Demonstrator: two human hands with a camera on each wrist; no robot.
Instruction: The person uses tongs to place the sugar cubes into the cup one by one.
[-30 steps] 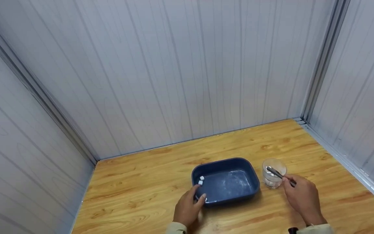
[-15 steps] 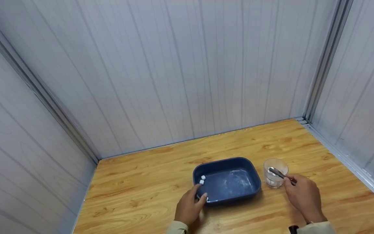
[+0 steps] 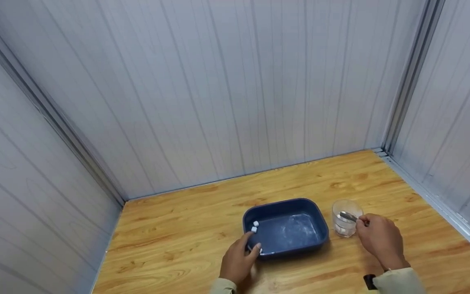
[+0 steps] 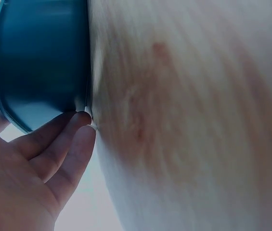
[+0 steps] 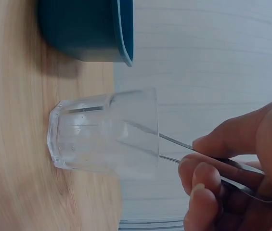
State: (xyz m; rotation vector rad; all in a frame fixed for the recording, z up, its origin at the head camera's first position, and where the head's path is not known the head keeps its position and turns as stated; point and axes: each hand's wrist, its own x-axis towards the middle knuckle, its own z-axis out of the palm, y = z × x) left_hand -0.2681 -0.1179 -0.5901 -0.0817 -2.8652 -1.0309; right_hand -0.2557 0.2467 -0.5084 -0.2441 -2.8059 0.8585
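Note:
My left hand [image 3: 238,259] grips the near left corner of a dark blue rectangular dish [image 3: 320,241], with its thumb at the rim. In the left wrist view, several fingers rest along the outer wall of the dish [image 4: 44,53] near its base. Two white cubes [image 3: 255,227] lie inside by the left wall, and another white bit shows beside the thumb. My right hand [image 3: 380,237] pinches slim metal tongs [image 5: 174,140], whose tips reach into a clear glass [image 5: 85,134]. White pieces show faintly inside the glass in the head view; the right wrist view does not make them out.
The glass stands upright just right of the dish on a wood-grain table [image 3: 169,245]. Pale panel walls [image 3: 235,90] close off the back and both sides. Whitish smears mark the dish floor.
The right hand has shifted and turned slightly, tilting the tongs a little in the glass. The left hand and dish hold still; the head view has drifted slightly.

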